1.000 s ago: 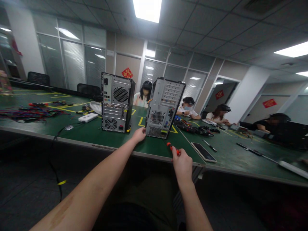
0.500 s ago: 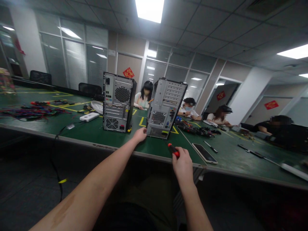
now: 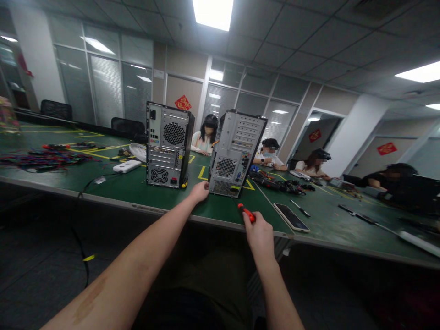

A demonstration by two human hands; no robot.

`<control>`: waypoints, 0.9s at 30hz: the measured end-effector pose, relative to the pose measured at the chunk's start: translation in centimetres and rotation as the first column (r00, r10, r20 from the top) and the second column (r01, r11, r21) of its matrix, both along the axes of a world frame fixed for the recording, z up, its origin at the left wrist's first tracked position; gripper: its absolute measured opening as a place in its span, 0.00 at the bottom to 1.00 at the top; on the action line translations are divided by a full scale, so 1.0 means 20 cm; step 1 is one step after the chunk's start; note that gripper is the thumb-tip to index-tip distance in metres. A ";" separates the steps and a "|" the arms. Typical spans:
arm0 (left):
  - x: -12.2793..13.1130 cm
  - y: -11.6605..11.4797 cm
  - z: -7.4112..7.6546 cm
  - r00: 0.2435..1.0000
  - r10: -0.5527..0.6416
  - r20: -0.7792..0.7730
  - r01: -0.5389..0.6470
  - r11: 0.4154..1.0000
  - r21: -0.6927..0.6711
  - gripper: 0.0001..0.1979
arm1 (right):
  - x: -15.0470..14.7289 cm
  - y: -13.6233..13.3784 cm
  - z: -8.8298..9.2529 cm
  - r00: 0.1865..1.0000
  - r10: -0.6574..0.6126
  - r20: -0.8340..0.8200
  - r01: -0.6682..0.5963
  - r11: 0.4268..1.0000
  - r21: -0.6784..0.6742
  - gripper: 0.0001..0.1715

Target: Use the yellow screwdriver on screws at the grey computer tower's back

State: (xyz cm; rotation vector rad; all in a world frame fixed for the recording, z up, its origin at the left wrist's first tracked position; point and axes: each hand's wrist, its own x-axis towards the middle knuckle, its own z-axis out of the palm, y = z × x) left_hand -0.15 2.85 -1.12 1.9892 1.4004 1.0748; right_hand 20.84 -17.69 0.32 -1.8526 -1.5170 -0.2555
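Right hand [image 3: 260, 231]: fingers closed round the handle of a red-and-black screwdriver [image 3: 246, 212], just in front of the grey tower [image 3: 233, 151], toward its lower right corner; whether the tip touched could not be told.
Left hand [image 3: 199, 192]: fingertips at the grey tower's lower left corner — partly hidden, so their spread could not be told.
Tower case: upright on the green table [image 3: 220, 211], slotted rear panel facing the wearer, its inside hidden.
Black tower [image 3: 167, 156]: upright, left of the grey tower, contents hidden too.
White basket [image 3: 137, 151]: farther left of the grey tower — contents not made out.
Table edge: near in front of the grey tower, a strip of green between.
Right-side room: tabletop between the grey tower and a phone [image 3: 291, 217]; cables [image 3: 283, 185] lay behind the phone.
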 end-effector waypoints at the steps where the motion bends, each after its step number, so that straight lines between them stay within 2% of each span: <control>1: 0.00 0.00 0.00 1.000 0.002 0.000 -0.002 1.000 0.000 0.17 | 0.00 0.00 0.00 1.000 0.001 0.005 -0.001 1.000 0.005 0.14; 6: 0.00 -0.01 0.00 1.000 0.020 -0.023 -0.020 1.000 0.016 0.16 | -0.01 0.00 -0.01 0.995 0.047 0.093 -0.056 0.993 0.099 0.10; 13: 0.01 -0.01 0.00 1.000 0.017 -0.015 -0.017 1.000 0.009 0.17 | 0.00 -0.01 -0.02 0.988 0.085 0.132 -0.099 0.989 0.107 0.16; 16: 0.01 0.01 0.00 1.000 0.011 -0.013 -0.010 1.000 0.008 0.16 | 0.02 0.00 -0.02 0.995 0.050 0.091 -0.059 0.993 0.100 0.14; 22: 0.01 0.00 0.00 1.000 0.003 -0.009 -0.003 1.000 -0.007 0.17 | -0.01 0.01 -0.01 0.997 -0.075 0.024 0.075 0.997 -0.014 0.18; 27: 0.00 -0.03 0.02 1.000 0.001 0.004 -0.001 1.000 -0.025 0.17 | 0.00 0.01 -0.02 0.996 0.016 0.093 -0.024 0.996 0.088 0.15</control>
